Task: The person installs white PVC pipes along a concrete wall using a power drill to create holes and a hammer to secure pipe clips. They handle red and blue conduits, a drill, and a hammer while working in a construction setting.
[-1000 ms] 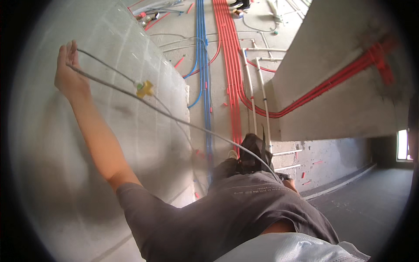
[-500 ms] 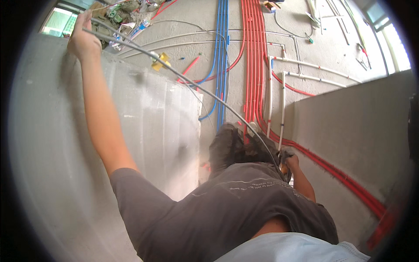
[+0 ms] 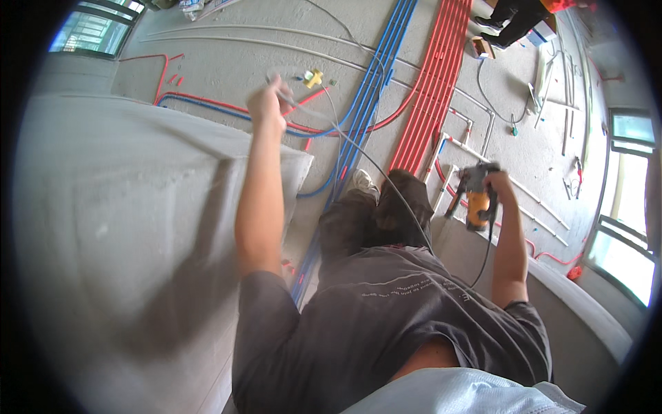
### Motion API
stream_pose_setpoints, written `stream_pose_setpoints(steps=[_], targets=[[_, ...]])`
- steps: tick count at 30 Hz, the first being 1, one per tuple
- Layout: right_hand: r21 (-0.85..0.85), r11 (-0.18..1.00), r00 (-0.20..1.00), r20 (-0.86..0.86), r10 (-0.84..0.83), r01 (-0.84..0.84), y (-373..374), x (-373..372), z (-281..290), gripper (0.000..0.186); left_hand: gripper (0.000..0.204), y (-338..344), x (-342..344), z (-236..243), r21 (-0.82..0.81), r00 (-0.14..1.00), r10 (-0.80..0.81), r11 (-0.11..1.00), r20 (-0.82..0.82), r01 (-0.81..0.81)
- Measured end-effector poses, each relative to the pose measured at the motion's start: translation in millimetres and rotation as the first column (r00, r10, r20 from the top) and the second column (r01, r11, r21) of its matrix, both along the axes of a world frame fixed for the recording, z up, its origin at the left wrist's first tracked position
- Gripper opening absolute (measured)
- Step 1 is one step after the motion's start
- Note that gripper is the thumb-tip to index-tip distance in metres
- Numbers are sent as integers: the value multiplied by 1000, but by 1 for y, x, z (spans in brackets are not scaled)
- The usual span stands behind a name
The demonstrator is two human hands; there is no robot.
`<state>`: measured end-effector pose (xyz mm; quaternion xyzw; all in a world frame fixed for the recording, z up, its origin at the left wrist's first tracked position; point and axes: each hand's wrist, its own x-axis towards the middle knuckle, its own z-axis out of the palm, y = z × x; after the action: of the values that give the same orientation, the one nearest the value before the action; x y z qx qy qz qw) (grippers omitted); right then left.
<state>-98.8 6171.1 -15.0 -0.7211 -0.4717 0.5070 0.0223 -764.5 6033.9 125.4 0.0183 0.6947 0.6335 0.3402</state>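
Observation:
My left hand (image 3: 269,103) is raised beyond the grey wall on the left, its fingers closed on a grey cable (image 3: 372,160). The cable is slightly blurred near the hand and hangs in a curve down to my waist. Out to the right, my right hand (image 3: 499,185) grips a yellow and black rotary hammer (image 3: 477,207) by its handle. A dark power cord (image 3: 488,252) runs from the tool down toward my shirt. Whether it joins the grey cable is hidden against my body.
Blue pipes (image 3: 364,103) and red pipes (image 3: 434,86) run along the concrete floor ahead; white pipes (image 3: 527,186) lie to the right. Low grey walls (image 3: 138,207) flank me. A yellow piece (image 3: 314,78) lies ahead. Another person's legs (image 3: 507,21) stand at far right, near a small box (image 3: 481,48).
My left hand has come rightward from above the left wall, still holding the cable. My right hand has lifted the rotary hammer forward from beside my hip. The view has shifted.

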Motion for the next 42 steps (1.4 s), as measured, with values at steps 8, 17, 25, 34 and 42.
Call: stream_pose_setpoints(steps=[8, 17, 25, 34, 42], targets=[[326, 759, 818, 94, 567, -564, 264, -276, -20, 23, 12, 2, -21, -216, -157, 967, 71, 987, 244, -33], [389, 636, 694, 11, 720, -667, 341, -615, -208, 44, 17, 14, 120, -332, -507, 995, -39, 858, 93, 81], [-369, 928, 654, -713, -253, -44, 232, -813, -464, 17, 26, 93, 183, -363, -566, 896, 71, 796, 438, 214], [-586, 806, 799, -441, -409, 89, 140, -770, -750, 22, 27, 64, 237, -436, -615, 723, 428, 789, 542, -5], [-147, 118, 88, 198, 976, -982, 265, -759, -800, 30, 12, 66, 189, -451, -740, 524, 707, 643, 476, -196]])
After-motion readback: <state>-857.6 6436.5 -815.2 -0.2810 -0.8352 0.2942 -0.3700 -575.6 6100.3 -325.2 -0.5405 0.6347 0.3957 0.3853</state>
